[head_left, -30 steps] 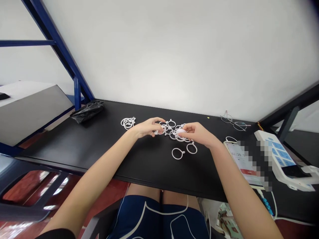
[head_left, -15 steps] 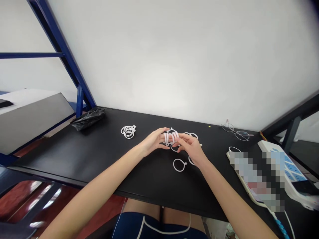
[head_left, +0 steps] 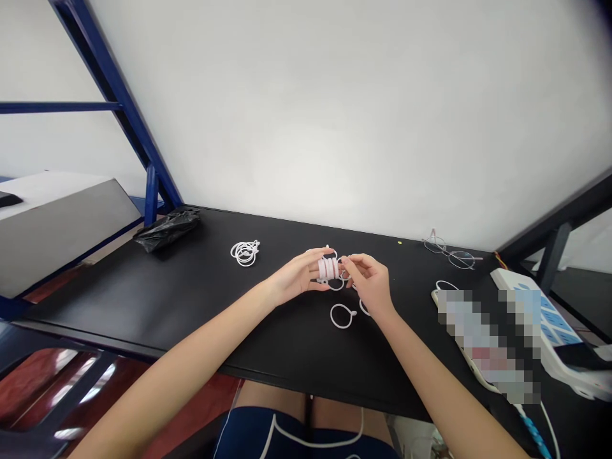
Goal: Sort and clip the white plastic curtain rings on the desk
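Several white curtain rings (head_left: 328, 269), each with a small eyelet, sit side by side around the fingers of my left hand (head_left: 297, 274). Its thumb and lowest finger stand apart from the ringed fingers. My right hand (head_left: 373, 280) is closed in a pinch close to the left fingertips, with a white ring showing at its fingers, partly hidden. On the black table, a loose curtain ring (head_left: 341, 316) lies below the hands. More rings lie beneath and behind them, partly covered. A small pile of white rings (head_left: 245, 253) rests to the left.
A black plastic bag (head_left: 167, 229) lies at the table's far left, by a blue metal frame (head_left: 119, 95). Eyeglasses (head_left: 448, 250) rest near the wall. On the right are a phone (head_left: 471, 363), its picture blurred, and a white power strip (head_left: 549, 325) with cables.
The rings on my left fingers have moved from spaced apart to packed close together. My right hand has drawn back slightly toward the left fingertips, now pinching there.
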A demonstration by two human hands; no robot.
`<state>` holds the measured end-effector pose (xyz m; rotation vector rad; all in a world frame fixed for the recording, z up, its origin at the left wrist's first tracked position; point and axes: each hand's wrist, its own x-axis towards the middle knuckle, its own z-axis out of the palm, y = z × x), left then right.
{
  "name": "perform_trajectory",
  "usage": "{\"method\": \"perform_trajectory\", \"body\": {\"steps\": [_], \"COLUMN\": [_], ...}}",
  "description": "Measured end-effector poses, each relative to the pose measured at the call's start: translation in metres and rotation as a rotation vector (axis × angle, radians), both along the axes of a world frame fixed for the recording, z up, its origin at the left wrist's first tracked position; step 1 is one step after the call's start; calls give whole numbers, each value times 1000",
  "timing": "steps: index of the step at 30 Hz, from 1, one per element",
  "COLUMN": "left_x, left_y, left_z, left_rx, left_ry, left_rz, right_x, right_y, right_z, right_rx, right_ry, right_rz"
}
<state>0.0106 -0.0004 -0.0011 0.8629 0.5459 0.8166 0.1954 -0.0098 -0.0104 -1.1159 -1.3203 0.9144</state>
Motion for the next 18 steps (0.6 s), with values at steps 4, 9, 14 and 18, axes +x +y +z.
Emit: {"method": "perform_trajectory", "body": {"steps": [4,9,14,18], "left_x": [2,9,13,15], "left_y": [-2,-13,-34,-41], "left_z": [-2,-2,-3,-4], "left_rx": [95,539,1206,1400], "left_ry": [36,267,583,707], "left_rz": [-47,200,193,91], "right_x": [0,5,6,-1], "right_y": [1,2,-9,-22], "right_z": [3,10,24,30], "right_rx": [-85,-199,-442,-363], "right_ry": [32,68,185,205], "right_rz": [156,84,662,803]}}
